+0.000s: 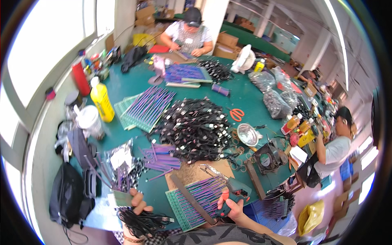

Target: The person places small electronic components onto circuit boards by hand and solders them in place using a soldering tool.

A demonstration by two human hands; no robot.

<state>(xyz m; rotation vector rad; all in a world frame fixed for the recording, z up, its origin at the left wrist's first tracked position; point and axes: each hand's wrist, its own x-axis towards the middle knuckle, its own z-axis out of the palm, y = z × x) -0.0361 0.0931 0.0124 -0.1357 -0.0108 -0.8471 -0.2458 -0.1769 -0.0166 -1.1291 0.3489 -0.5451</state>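
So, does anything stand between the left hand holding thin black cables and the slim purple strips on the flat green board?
Yes, partly: a long, dark, straight bar lies diagonally across the flat green board, between the left hand and the slim purple strips on its right. I see nothing else there.

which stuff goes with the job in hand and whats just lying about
Likely in use:
teal pistol-grip tool, right hand
black cables, left hand
purple strips on green board

Apparently lying about:
yellow bottle
orange-handled scissors
black bag
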